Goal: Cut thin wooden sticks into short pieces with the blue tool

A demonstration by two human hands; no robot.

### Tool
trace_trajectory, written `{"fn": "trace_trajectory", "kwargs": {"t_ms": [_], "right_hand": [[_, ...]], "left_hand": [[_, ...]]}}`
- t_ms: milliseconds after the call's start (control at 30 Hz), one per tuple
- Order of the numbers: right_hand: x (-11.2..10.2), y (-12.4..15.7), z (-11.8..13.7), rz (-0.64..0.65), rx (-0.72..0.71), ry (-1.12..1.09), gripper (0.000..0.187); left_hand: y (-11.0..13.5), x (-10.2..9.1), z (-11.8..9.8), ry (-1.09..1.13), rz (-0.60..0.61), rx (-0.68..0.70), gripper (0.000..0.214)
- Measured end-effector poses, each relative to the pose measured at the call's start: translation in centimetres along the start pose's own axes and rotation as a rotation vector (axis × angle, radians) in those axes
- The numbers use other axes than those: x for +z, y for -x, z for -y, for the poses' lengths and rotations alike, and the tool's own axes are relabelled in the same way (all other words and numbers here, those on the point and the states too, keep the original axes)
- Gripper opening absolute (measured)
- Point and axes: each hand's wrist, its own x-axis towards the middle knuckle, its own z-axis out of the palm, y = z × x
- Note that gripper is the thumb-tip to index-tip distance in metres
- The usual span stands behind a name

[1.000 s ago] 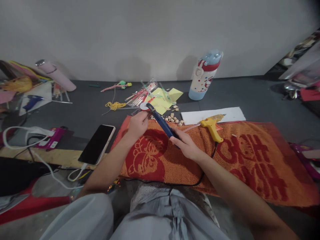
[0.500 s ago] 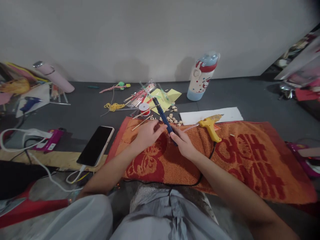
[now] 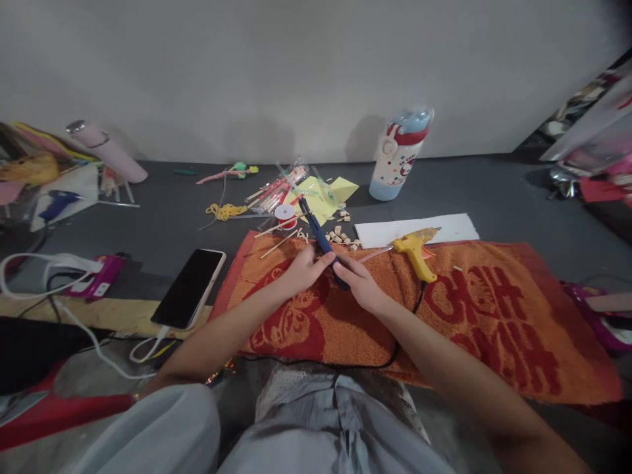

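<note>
A long dark blue tool that looks like a box cutter [image 3: 318,232] is tilted above the towel, its far end pointing up and left. My right hand [image 3: 361,283] is closed around its near end. From the other side, my left hand [image 3: 307,268] pinches the middle of the tool, thumb on top. The two thumbs nearly meet. Beyond the hands lie thin wooden sticks [image 3: 279,243] and a heap of small cut wood pieces [image 3: 338,235]. An orange towel [image 3: 365,329] is spread under both hands.
A yellow glue gun [image 3: 417,253] rests on the towel and a white board [image 3: 457,227], its cord trailing nearby. Behind are a water bottle [image 3: 399,155], yellow paper [image 3: 316,197] and a spool [image 3: 285,213]. A charging phone [image 3: 190,288] lies left.
My left hand has moved right and closed onto the tool. The tool has turned slightly, and its far end has shifted a little left.
</note>
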Motion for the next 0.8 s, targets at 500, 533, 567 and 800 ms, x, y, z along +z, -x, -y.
{"fn": "trace_trajectory", "kwargs": {"t_ms": [500, 533, 567, 800], "right_hand": [[-0.02, -0.1, -0.06, -0.011, 0.02, -0.026, 0.055], [-0.01, -0.1, -0.05, -0.013, 0.019, -0.021, 0.055], [-0.01, -0.1, -0.05, -0.017, 0.017, -0.015, 0.055], [0.01, -0.07, 0.03, 0.003, 0.017, 0.016, 0.058]], "left_hand": [[0.03, 0.22, 0.0, 0.012, 0.0, -0.027, 0.051], [0.02, 0.23, 0.01, 0.01, -0.002, -0.032, 0.051], [0.02, 0.23, 0.03, 0.006, -0.005, -0.032, 0.051], [-0.01, 0.2, 0.27, -0.009, -0.003, 0.008, 0.049]]}}
